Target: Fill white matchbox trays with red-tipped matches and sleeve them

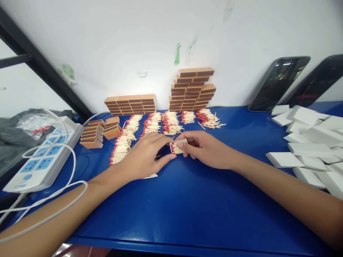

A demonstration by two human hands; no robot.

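Note:
Between my hands is a small white matchbox tray [182, 146] with red-tipped matches lying in it. My right hand [199, 147] grips its right end, the thumb pressed on the matches and the fingers behind. At the tray's left end, the thumb and forefinger of my left hand [150, 153] close in on its edge. Behind my hands lie several piles of red-tipped matches [171, 123]. A long row of matches [123, 142] runs partly under my left hand, and a few loose ones [151, 176] show below it.
Orange-brown matchboxes stand in a long stack [130, 104] and a taller stack [191, 89] against the wall. More boxes [92, 134] sit at left. A power strip [43, 153] with white cables lies far left. White trays [311, 150] pile up at right, near two phones [280, 84].

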